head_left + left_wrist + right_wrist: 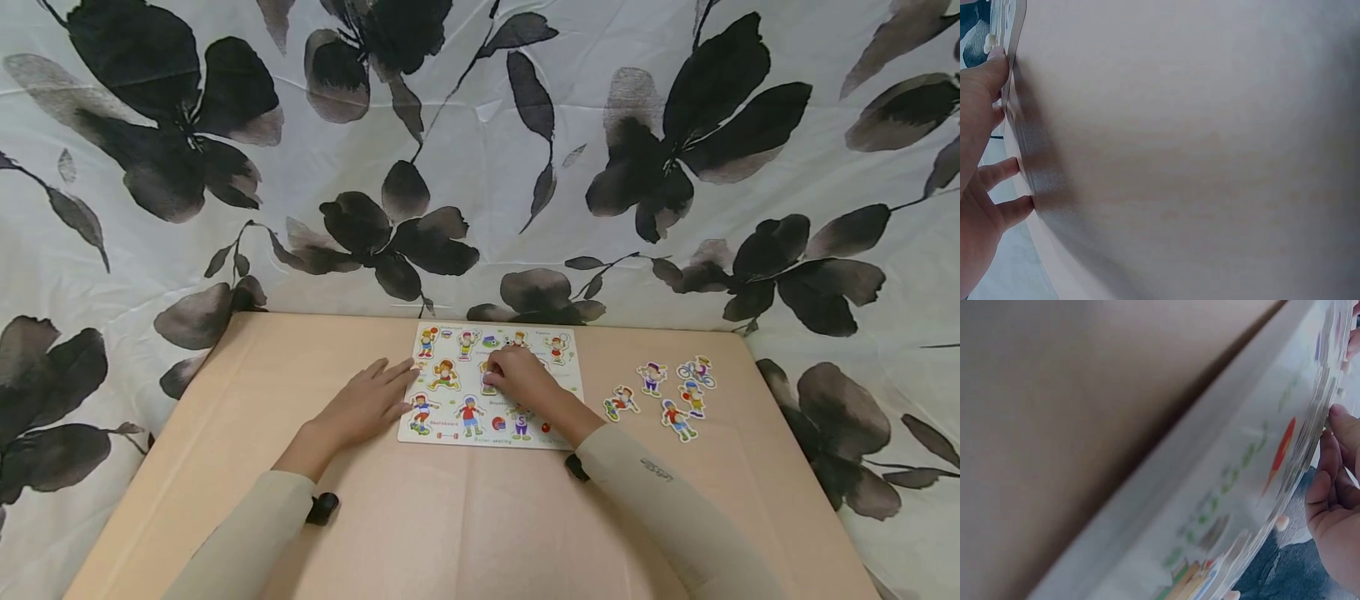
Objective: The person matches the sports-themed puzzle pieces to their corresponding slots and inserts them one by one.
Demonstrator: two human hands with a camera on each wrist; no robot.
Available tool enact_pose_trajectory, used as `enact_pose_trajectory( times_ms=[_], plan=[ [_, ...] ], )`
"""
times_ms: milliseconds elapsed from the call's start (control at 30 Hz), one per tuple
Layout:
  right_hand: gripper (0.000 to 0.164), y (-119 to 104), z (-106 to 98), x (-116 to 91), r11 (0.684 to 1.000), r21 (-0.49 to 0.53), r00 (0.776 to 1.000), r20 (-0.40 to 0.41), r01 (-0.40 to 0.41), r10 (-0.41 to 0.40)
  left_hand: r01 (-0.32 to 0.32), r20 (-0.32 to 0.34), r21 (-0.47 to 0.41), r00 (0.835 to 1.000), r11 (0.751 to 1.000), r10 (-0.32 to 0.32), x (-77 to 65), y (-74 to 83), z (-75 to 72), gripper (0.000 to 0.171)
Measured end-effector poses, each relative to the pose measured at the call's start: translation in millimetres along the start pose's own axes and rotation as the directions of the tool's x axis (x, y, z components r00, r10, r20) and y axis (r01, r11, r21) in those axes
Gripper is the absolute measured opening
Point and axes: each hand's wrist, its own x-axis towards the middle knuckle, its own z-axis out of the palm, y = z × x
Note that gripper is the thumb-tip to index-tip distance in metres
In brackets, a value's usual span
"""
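Observation:
A white puzzle board (465, 437) lies near the table's far edge, filled with small printed figures of children doing sports. My left hand (367, 398) rests at the board's left side with its fingers spread. In the left wrist view, the left thumb (996, 69) touches the board's edge while other fingertips reach the tabletop. Over the middle of the board, my right hand (522, 377) has its fingers curled and pinches a figure puzzle piece (487, 385), mostly covered by the hand. The right wrist view shows the right thumb and fingers (1338, 428) close together at the board's surface.
Several loose figure pieces, among them a cyclist (696, 372) and a runner (621, 403), lie right of the board. Small pale knobs (1282, 523) stand up from the board. A floral cloth (525, 167) hangs behind the beige table (450, 533).

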Motion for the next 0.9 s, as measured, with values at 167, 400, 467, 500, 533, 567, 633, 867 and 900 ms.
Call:
enact_pose_trajectory(
  times_ms=[167, 400, 467, 500, 533, 567, 633, 867, 900],
  plan=[
    [0.017, -4.8, 0.9, -0.4, 1.000, -0.010, 1.000, 0.011, -0.022, 0.022, -0.007, 0.001, -0.008, 1.000, 1.000, 0.007, 1.3, -1.6, -0.6, 0.062],
    [0.017, -6.9, -0.6, -0.4, 0.999, -0.004, 0.998, 0.025, -0.049, 0.049, -0.007, 0.003, -0.012, 1.000, 1.000, 0.007, 1.4, -1.1, -4.3, 0.061],
    [0.020, -7.1, -3.6, -1.1, 0.998, 0.020, 0.998, 0.025, -0.057, 0.056, -0.009, 0.002, -0.014, 1.000, 1.000, 0.009, 1.5, -0.8, -5.4, 0.061],
    [0.021, -6.9, -5.4, -1.8, 0.998, 0.031, 0.998, 0.023, -0.060, 0.059, -0.008, 0.003, -0.015, 1.000, 1.000, 0.008, 1.4, -0.5, -6.0, 0.061],
    [0.023, -6.0, -7.5, -2.8, 0.997, 0.044, 0.998, 0.017, -0.059, 0.058, -0.010, 0.002, -0.013, 1.000, 1.000, 0.010, 1.7, 0.1, -6.2, 0.061],
    [0.024, -4.9, -9.6, -4.2, 0.997, 0.058, 0.998, 0.011, -0.056, 0.056, -0.009, 0.001, -0.014, 1.000, 1.000, 0.009, 1.9, 0.5, -6.6, 0.061],
    [0.023, -2.3, -14.5, -7.5, 0.996, 0.074, 0.999, -0.001, -0.042, 0.042, -0.005, 0.000, -0.011, 1.000, 1.000, 0.005, 2.2, 1.4, -7.1, 0.061],
    [0.020, 13.0, -38.1, -24.9, 0.992, 0.127, 0.999, -0.034, -0.004, 0.009, 0.005, 0.002, -0.012, 1.000, 1.000, -0.005, 4.0, 1.5, -6.5, 0.061],
    [0.021, 16.2, -41.1, -27.3, 0.992, 0.128, 0.999, -0.037, -0.010, 0.015, 0.005, 0.001, -0.011, 1.000, 1.000, -0.005, 4.3, 1.3, -6.1, 0.061]
  ],
)
